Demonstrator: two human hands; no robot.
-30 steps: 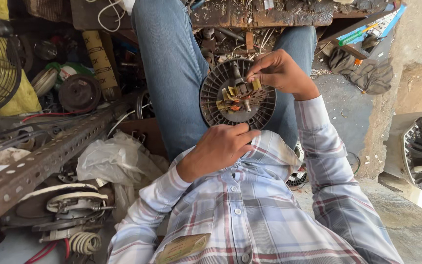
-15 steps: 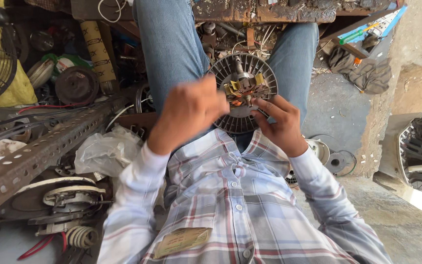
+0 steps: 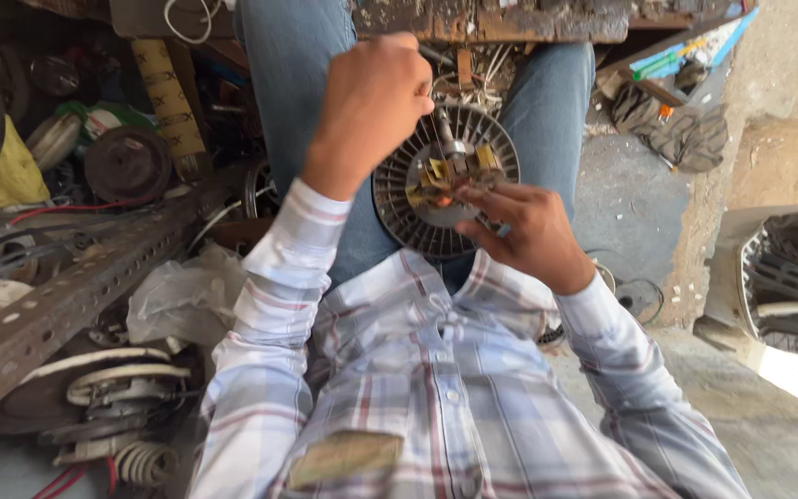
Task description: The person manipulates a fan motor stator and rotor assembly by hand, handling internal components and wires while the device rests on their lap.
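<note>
Nearest, sleeves of a plaid shirt in pale blue, white and red, both forearms raised over the lap. Right hand curled around the lower right rim of a round, dark grey, finned metal motor disc resting on blue jeans, between the knees; fingers closed in a pinch on the coppery winding and brass-coloured tabs at its centre. Left hand just above and left of those fingers, clenched into a fist beside the short steel shaft; whether anything sits inside the fist, impossible to tell. By the look of it, midway through: disc stripped bare, centre parts exposed, wires not yet tidy. Against half a second ago, left hand lifted higher and away from the disc face, right hand slid up onto the centre. Further left of the fingers, a crumpled clear plastic bag, a rusty perforated angle bar; beyond, a cluttered wooden bench
</note>
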